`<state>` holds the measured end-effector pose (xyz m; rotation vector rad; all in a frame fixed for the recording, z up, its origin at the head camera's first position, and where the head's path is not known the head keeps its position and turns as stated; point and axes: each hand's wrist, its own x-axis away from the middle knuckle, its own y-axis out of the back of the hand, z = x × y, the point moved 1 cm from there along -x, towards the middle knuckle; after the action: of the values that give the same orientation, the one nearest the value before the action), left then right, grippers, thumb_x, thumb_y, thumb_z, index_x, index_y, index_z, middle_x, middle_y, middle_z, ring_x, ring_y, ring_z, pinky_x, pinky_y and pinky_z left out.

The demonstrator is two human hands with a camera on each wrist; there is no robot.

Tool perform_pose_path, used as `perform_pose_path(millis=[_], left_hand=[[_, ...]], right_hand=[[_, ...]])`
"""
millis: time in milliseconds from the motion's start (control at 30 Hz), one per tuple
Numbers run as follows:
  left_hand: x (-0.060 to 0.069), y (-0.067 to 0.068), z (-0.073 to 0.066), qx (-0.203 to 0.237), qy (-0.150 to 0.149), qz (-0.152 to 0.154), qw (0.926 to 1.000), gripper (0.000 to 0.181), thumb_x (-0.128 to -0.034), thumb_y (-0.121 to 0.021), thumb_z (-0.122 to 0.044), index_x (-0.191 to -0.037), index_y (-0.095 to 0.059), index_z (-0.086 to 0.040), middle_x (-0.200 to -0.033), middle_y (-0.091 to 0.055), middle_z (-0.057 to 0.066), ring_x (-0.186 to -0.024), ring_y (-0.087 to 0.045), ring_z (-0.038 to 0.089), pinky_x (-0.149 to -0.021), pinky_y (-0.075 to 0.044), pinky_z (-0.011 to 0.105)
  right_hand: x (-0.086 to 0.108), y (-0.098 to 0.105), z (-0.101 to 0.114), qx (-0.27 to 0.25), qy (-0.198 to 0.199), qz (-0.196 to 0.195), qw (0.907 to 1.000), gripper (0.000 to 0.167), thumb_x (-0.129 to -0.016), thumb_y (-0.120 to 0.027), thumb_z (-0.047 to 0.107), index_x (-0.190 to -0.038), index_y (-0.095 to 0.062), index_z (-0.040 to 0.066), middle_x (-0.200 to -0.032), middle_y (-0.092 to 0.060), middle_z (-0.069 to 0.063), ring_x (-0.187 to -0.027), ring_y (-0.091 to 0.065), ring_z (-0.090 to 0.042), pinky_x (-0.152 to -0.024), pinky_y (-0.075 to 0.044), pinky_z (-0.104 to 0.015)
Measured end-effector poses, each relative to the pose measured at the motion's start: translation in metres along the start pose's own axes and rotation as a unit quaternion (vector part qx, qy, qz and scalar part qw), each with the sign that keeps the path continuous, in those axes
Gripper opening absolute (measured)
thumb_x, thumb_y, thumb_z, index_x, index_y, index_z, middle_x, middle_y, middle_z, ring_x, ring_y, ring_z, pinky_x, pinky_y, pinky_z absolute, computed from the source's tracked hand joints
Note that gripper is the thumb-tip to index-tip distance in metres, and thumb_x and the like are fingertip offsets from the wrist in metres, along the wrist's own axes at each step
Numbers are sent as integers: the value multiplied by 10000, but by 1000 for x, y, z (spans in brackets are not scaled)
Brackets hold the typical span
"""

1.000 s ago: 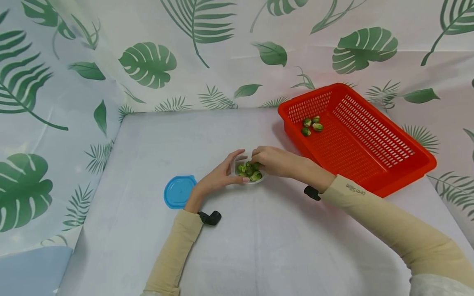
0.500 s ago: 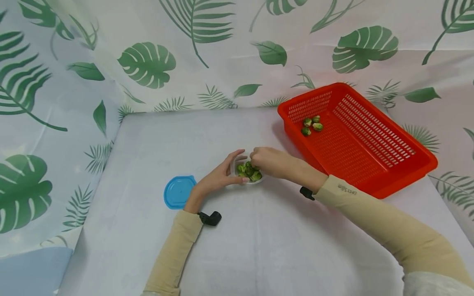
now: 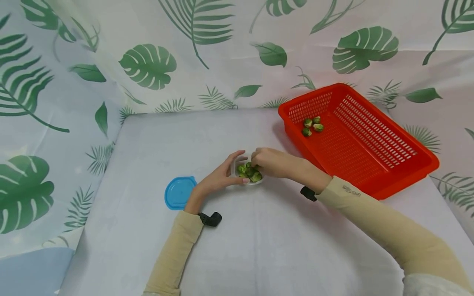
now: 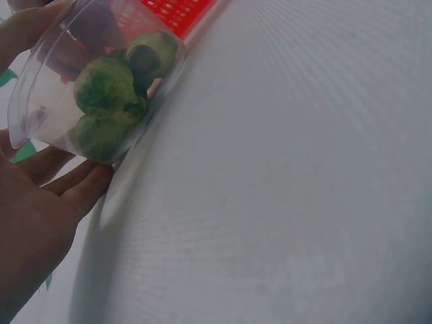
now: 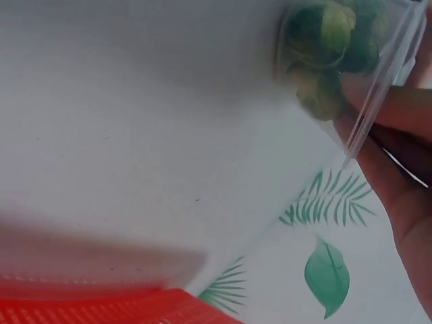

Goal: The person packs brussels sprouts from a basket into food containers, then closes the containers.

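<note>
My left hand [image 3: 217, 177] holds a clear plastic container [image 4: 59, 111] on the table, thumb on the near side and fingers round the far side. Several Brussels sprouts [image 3: 254, 176] fill its bottom. From the right, my right hand [image 3: 275, 163] reaches over the rim with its fingers down inside. In the right wrist view, its fingertips pinch a Brussels sprout [image 5: 318, 94] low against the container's wall; the other side of that sprout is hidden. A blue lid [image 3: 179, 193] lies flat on the table by my left wrist.
A red plastic basket [image 3: 370, 181] with slotted walls stands on the right, beyond my right forearm. Several more Brussels sprouts [image 3: 317, 127] sit in its far left corner. Leaf-printed sheets [image 3: 148, 65] hang behind and beside the white-covered table [image 3: 222, 255].
My right hand has shifted slightly left, and its forearm dipped a little, while its fingers stay in the container. The left hand, container, lid and basket hold their places.
</note>
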<state>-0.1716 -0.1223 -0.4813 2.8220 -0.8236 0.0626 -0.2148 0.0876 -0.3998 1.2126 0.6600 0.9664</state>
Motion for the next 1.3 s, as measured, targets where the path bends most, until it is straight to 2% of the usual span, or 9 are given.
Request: perform_pose_path(millis=[200,433,600,767,900,1100,1300], left_hand=[[0,-2,0,-52,12,-41,10000,905,-964,-728,-195,-1660,-153,-253,-1670,-315,18,-1596,-128,197,-1261,-192,590],[0,-1,1,-155,104,-131,9997,910,-947,-753,-276,-1652,-178,-312,-1690,-247,-43,-1596,-93,176,-1254,-201,598],[-1,-1,1,-127,43,-125,9998,905,-953,-747,-266,-1654,-175,-274,-1652,-336,-13,-1592,-134,191,-1254,-191,605],[-2,-2,2,-140,0,-67,9999,894,-957,-739,-246,-1653,-178,-256,-1652,-343,11,-1593,-137,207,-1252,-181,618],[-3,-2,3,-134,-2,-68,9999,901,-953,-743,-251,-1653,-176,-248,-1652,-346,18,-1590,-153,210,-1251,-183,618],[-3,-2,2,-103,51,-77,9999,903,-950,-742,-236,-1653,-174,-239,-1643,-356,24,-1578,-197,209,-1256,-195,597],[-2,-2,1,-132,74,-89,9998,914,-946,-748,-249,-1654,-171,-239,-1642,-355,19,-1583,-177,203,-1260,-188,590]], right_hand=[[5,2,-4,-591,-4,-156,9981,212,-889,-769,-17,-1099,-791,0,-1089,-770,-125,-1009,-714,-262,-929,-603,-382],[6,10,-9,-1301,60,-483,9903,215,-884,-755,-42,-1097,-771,-16,-1058,-760,-154,-945,-716,-283,-867,-622,-415],[9,19,-11,-1757,-284,-253,9837,203,-899,-748,-9,-1102,-762,-1,-1040,-761,-129,-905,-697,-235,-852,-623,-410],[16,26,-15,-2141,-565,-117,9751,185,-915,-758,53,-1100,-768,44,-1015,-765,-43,-919,-693,-182,-885,-617,-390],[20,32,-19,-2464,-759,-138,9661,191,-923,-760,73,-1112,-775,89,-1031,-766,-6,-948,-706,-158,-903,-612,-356],[28,44,-23,-2934,-960,-278,9507,203,-934,-756,85,-1132,-774,121,-1086,-763,-19,-1010,-718,-187,-949,-597,-372],[36,61,-31,-3050,-1111,-567,9442,201,-945,-754,115,-1144,-772,99,-1106,-761,-48,-1039,-716,-221,-954,-593,-366]])
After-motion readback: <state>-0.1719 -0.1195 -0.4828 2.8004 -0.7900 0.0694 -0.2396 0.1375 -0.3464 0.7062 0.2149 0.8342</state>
